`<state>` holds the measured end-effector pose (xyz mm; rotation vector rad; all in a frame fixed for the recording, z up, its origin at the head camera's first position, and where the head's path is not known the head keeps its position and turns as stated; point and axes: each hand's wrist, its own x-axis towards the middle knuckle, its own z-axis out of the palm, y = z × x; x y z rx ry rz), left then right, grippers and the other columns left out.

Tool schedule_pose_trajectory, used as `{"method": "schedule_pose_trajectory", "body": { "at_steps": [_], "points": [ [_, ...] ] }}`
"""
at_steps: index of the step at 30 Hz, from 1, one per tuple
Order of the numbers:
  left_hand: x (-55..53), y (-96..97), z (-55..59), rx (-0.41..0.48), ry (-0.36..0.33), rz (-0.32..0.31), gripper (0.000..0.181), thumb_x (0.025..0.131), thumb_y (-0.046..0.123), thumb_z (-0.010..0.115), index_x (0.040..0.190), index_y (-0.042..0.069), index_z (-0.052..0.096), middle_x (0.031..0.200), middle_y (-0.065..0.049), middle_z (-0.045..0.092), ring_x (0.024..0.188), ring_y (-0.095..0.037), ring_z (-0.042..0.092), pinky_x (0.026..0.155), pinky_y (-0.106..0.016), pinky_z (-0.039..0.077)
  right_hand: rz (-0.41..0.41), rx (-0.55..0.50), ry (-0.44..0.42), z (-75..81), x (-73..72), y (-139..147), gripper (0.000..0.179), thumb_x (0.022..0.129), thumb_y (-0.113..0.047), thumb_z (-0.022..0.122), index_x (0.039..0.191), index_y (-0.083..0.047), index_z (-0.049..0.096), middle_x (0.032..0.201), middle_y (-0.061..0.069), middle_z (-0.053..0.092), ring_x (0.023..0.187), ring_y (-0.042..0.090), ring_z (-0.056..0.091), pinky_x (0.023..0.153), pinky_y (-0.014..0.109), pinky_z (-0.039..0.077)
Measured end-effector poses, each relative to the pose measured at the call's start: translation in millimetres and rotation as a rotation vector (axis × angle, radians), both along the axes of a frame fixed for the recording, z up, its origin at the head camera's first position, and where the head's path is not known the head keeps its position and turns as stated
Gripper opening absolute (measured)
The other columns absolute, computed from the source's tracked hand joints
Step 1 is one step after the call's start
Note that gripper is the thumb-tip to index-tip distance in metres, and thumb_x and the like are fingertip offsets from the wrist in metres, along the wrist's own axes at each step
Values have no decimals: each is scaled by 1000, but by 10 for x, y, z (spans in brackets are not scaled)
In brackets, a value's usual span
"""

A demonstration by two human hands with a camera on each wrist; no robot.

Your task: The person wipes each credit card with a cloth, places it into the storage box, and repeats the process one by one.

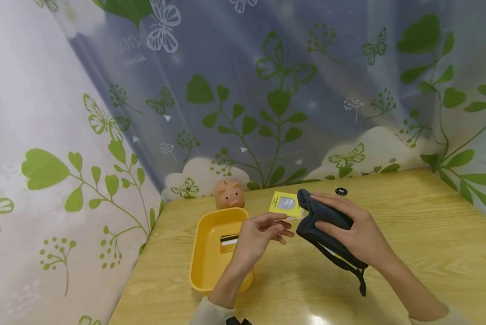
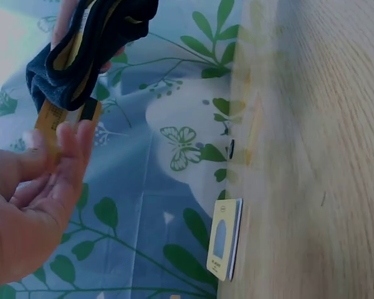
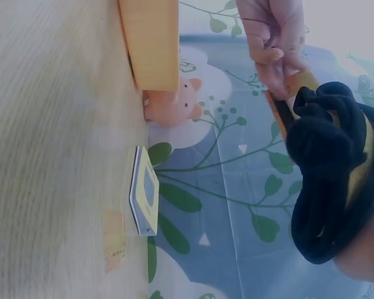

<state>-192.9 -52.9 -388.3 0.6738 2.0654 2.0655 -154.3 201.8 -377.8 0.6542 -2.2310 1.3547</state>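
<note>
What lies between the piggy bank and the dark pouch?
In the head view, a flat yellow item lies between the piggy bank and dark pouch, the left hand overlapping its lower edge.

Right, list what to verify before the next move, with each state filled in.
1. Right hand gripping dark pouch: ok.
2. Left hand pinching orange item: ok, by the wrist views.
3. Orange item fully out of pouch: not ok, one end is in its mouth.
4. Yellow tray resting on table: ok, with a striped item inside.
5. Pouch holds nothing else: cannot tell.
</note>
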Motion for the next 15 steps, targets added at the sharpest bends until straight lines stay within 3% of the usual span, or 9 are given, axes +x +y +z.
{"method": "schedule_pose_trajectory", "body": {
  "at_steps": [5,9,12,15],
  "points": [
    [-16,30,7,-99,50,142,24,105,20,63,105,-1,76,87,-17,75,77,-20,75,61,-24,56,13,-8,17,21,-17,-11,62,90,-4,80,146,-24,62,150,3,57,134,1,51,99,12,46],
    [-32,36,-10,-142,49,242,31,103,28,66,91,0,73,67,-11,62,57,-13,56,51,-21,45,14,-38,28,38,-21,-44,63,90,-2,80,147,-23,62,150,-2,57,134,3,52,101,12,46],
    [-49,35,-13,-135,17,268,34,102,32,68,90,-1,70,66,-6,54,54,-13,47,50,-21,40,8,-65,51,56,-25,-74,65,89,1,80,147,-22,61,150,-3,56,134,5,52,101,13,46],
    [-71,40,-12,-94,-27,266,32,102,31,68,97,-1,71,76,-2,60,60,-12,56,52,-21,45,3,-88,80,69,-30,-108,66,88,4,79,147,-20,61,150,-1,57,133,7,53,99,14,48]
  ]
}}
